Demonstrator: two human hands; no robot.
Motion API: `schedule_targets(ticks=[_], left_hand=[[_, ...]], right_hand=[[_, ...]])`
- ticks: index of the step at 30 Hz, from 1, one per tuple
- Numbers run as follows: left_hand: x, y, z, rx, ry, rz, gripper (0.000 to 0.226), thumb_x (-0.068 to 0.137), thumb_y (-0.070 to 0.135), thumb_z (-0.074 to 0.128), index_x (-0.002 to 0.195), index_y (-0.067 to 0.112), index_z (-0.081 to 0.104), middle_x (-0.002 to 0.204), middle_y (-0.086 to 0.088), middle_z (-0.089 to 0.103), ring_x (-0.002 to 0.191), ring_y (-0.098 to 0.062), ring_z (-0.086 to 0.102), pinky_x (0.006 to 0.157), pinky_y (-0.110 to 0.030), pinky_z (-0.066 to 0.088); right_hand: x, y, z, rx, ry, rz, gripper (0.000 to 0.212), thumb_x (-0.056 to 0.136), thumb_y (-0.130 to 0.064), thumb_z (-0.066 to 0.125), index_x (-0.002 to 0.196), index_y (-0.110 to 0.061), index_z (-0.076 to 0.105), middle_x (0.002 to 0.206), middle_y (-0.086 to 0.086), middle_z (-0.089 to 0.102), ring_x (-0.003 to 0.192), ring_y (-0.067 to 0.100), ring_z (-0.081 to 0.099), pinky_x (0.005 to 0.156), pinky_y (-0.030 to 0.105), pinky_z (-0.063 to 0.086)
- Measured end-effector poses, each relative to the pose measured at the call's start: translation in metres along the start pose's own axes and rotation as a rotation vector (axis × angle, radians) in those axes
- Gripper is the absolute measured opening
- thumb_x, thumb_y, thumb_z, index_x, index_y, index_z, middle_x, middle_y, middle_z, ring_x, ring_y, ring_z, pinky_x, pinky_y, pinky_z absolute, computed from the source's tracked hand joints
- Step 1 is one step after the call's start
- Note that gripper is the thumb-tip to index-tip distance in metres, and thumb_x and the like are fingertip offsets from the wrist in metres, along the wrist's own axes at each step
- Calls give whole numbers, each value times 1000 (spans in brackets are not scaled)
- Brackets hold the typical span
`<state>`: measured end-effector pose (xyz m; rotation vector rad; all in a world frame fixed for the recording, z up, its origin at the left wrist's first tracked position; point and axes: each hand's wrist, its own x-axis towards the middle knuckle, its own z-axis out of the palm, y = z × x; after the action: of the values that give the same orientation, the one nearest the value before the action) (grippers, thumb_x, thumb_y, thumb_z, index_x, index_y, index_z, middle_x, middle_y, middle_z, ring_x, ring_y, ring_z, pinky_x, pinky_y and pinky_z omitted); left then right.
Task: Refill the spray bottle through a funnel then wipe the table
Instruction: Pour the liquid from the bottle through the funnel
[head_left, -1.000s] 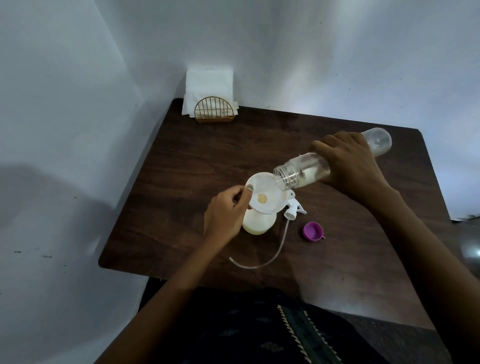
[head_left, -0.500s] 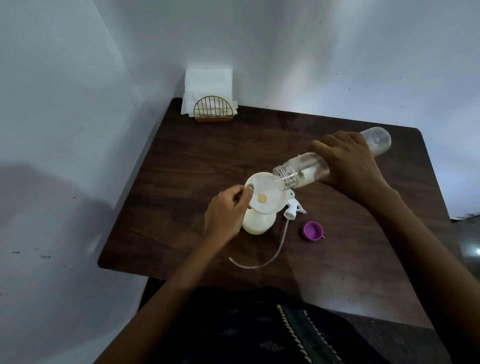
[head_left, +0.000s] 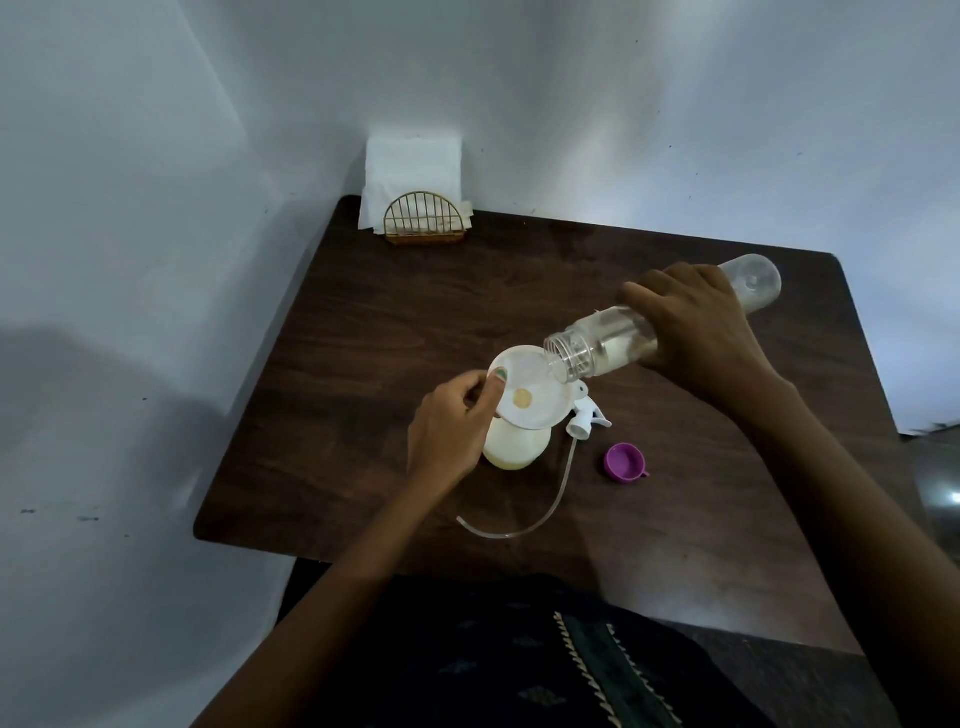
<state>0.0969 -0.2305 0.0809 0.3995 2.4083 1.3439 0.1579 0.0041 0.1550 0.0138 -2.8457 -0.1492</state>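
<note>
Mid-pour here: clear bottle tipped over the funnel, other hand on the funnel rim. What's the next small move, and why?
Probably tip the clear bottle slightly steeper with the right hand. Its mouth sits over the funnel, some pale liquid remains in it, and the spray bottle below looks well filled. The left hand should keep its grip on the funnel rim.

Arms: your two forearms are bare, no sleeves showing.
Lap: your dark patterned garment (head_left: 519, 654) has a green, cream-stitched band.

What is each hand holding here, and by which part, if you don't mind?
Left hand pinches the funnel by its near rim; right hand grips the clear bottle around its middle.
</note>
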Motion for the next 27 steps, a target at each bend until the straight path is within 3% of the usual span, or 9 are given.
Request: schedule_targets(ticks=[15,27], left_hand=[[2,-4,1,-10,11,-4,49,83,65,40,71,22,60,63,0,60,69,-20,64,68,-54,56],[2,0,-1,36,-16,-35,51,83,68,34,80,28,64,74,7,66,76,-13,66,73,-46,56]], right_hand=[[1,-1,2,8,-12,-7,44,59,-14,81,96,-10,59,90,14,63,84,35,57,79,46,41],[-1,-7,11,135,-31,39,44,56,-15,81,94,-10,60,83,10,62,78,33,55,74,41,40]])
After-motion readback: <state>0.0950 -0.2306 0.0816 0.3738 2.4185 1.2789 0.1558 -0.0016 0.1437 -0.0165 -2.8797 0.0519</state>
